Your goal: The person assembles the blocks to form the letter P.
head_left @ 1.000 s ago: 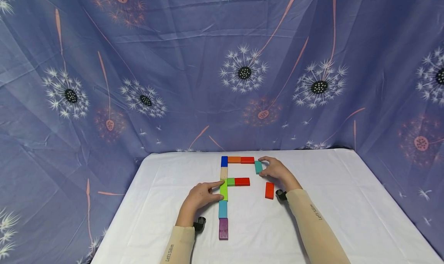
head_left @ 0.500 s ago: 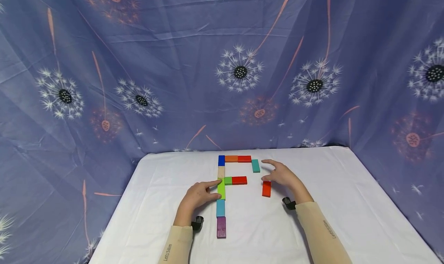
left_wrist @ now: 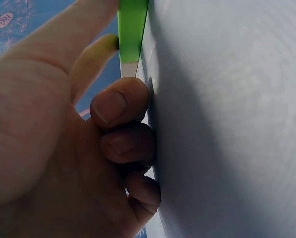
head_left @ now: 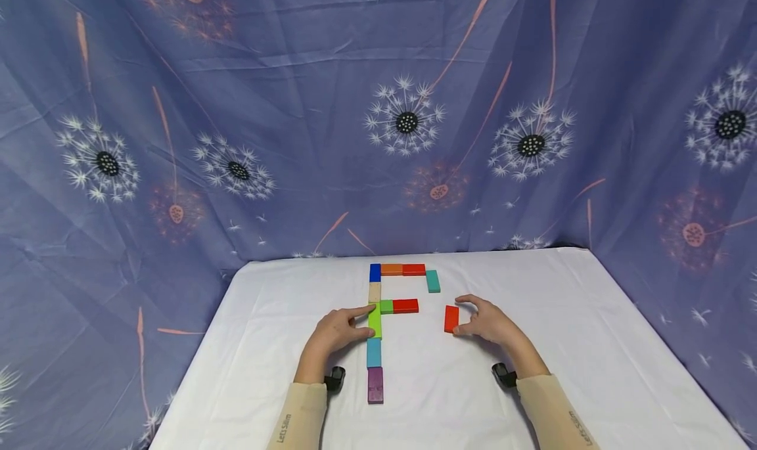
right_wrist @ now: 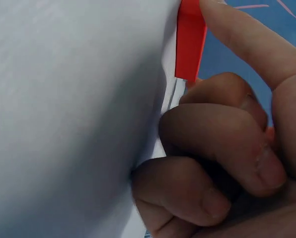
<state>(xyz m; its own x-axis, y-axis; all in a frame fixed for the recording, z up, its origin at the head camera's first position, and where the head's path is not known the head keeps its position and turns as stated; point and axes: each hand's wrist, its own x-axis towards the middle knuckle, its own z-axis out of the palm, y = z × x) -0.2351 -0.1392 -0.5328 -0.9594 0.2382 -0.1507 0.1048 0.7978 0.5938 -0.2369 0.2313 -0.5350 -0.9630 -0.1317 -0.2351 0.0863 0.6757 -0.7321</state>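
Note:
My left hand (head_left: 335,333) rests at the lime green block (head_left: 375,320), thumb and index finger on it. In the left wrist view the thumb lies along this green block (left_wrist: 132,34), the other fingers curled below. My right hand (head_left: 486,320) is at a loose red block (head_left: 451,319); the thumb touches its near right corner and the index finger is just off its far end. The right wrist view shows the thumb against the red block (right_wrist: 189,42). A teal block (head_left: 433,281) stands apart from both hands, at the right end of the top row.
A column runs from a blue block (head_left: 375,272) through a beige block (head_left: 375,292) and a light blue block (head_left: 374,353) to a purple block (head_left: 375,385). Orange (head_left: 391,270) and red (head_left: 414,270) blocks form the top row; green (head_left: 386,307) and red (head_left: 405,306) the middle one.
My right hand has let go of the teal block and moved back and toward me to the loose red block. The left hand has stayed at the lime green block. The view has shifted slightly.

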